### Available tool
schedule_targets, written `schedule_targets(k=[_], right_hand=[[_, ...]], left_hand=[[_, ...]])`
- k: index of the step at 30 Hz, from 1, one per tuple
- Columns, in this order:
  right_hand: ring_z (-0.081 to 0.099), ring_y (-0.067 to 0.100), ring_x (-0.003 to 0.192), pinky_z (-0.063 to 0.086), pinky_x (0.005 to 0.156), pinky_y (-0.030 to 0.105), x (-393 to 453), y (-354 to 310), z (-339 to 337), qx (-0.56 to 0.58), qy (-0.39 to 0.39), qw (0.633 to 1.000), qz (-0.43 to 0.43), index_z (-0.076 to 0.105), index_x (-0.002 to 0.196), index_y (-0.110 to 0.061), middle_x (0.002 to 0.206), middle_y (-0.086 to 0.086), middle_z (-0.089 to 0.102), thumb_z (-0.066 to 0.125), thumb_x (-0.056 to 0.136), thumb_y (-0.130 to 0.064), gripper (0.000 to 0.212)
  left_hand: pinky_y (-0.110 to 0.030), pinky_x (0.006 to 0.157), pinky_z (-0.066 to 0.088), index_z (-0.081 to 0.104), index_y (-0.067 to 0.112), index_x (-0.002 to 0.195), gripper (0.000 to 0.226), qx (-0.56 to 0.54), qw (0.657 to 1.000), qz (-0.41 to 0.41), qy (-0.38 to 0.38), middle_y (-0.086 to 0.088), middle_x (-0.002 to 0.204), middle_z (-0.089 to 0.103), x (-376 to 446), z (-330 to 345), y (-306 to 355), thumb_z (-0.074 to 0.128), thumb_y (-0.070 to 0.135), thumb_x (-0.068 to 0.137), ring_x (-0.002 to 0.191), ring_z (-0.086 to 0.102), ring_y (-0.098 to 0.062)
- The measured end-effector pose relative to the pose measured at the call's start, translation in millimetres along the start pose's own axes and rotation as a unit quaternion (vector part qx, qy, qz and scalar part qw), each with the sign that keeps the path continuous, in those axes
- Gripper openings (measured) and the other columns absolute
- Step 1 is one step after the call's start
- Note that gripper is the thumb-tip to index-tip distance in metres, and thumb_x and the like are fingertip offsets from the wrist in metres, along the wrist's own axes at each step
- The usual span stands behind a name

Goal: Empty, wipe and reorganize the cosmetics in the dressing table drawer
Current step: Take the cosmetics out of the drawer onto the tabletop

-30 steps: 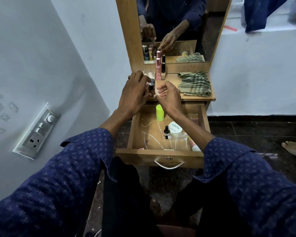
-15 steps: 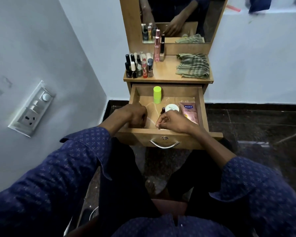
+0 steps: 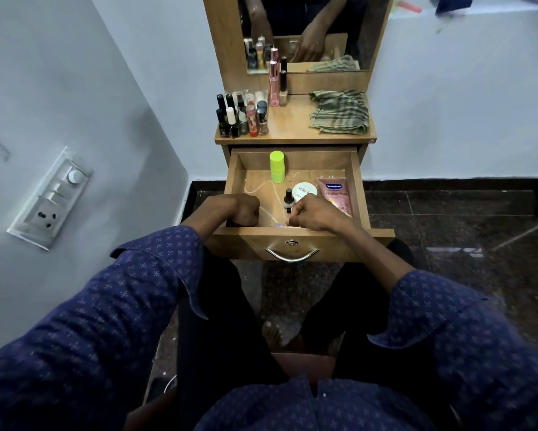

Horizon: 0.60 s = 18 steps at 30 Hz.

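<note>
Wooden drawer (image 3: 295, 236) stands pulled out below the tabletop (image 3: 292, 127), both my hands down at its near end. My left hand (image 3: 246, 209) is curled into a fist at the near left corner; whether it holds anything I cannot tell. My right hand (image 3: 315, 214) has its fingers bunched near the front wall, seemingly pinching something small that is hidden from view. A green stick (image 3: 277, 166), a dropper bottle (image 3: 288, 200), a white jar (image 3: 305, 191) and a pink tube (image 3: 337, 194) remain inside; polish bottles (image 3: 241, 118) and the cloth (image 3: 339, 112) wait on top. Emptying looks about half done. I should lift small pieces clear of the wall and stand them beside the bottles, keeping the cloth free for wiping.
</note>
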State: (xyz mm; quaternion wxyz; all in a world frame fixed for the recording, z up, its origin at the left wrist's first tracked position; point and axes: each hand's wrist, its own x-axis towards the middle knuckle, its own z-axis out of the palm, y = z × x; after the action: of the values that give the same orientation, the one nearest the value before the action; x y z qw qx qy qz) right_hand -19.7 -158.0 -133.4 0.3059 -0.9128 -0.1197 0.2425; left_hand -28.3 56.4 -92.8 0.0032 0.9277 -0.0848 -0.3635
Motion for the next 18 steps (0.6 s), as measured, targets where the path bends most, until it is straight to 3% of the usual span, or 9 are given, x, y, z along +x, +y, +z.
schedule_targets(k=[4,10,13,18], right_hand=[[0.070,0.022,0.103,0.056,0.097,0.036,3.0,2.9,-0.2,-0.001,-0.018,0.999,0.030,0.082,0.088,-0.013,0.098,0.003,0.079,0.082,0.084,-0.023,0.011],[0.068,0.014,0.101,0.054,0.100,0.032,7.4,3.4,2.5,0.009,-0.022,0.999,0.031,0.083,0.092,-0.015,0.100,-0.001,0.080,0.081,0.088,-0.020,0.007],[0.068,0.017,0.105,0.054,0.101,0.034,8.7,2.1,3.0,-0.015,-0.026,0.999,0.032,0.084,0.093,-0.018,0.104,-0.001,0.079,0.080,0.088,-0.021,0.007],[0.066,0.015,0.107,0.050,0.106,0.031,8.6,5.0,6.1,-0.035,-0.036,0.998,0.027,0.084,0.090,-0.022,0.100,0.001,0.080,0.078,0.087,-0.020,0.006]], left_hand=[[-0.045,0.097,0.058,0.075,0.020,0.103,0.021,-0.058,0.998,0.024,-0.007,-0.006,0.115,0.074,2.6,-1.1,0.7,0.056,0.015,0.098,0.105,0.068,-0.027],[-0.034,0.091,0.057,0.072,0.018,0.097,0.023,-0.227,0.969,0.058,0.071,-0.004,0.109,0.073,3.2,6.4,-0.2,0.056,0.002,0.101,0.101,0.066,-0.020],[-0.023,0.072,0.052,0.070,0.013,0.100,0.010,-0.352,0.920,0.072,0.157,-0.001,0.093,0.071,4.1,15.2,4.9,0.061,0.013,0.105,0.085,0.064,-0.014],[-0.012,0.054,0.048,0.067,-0.002,0.118,0.022,-0.540,0.810,0.059,0.219,-0.005,0.090,0.067,2.8,29.8,18.8,0.055,0.014,0.108,0.070,0.060,-0.010]])
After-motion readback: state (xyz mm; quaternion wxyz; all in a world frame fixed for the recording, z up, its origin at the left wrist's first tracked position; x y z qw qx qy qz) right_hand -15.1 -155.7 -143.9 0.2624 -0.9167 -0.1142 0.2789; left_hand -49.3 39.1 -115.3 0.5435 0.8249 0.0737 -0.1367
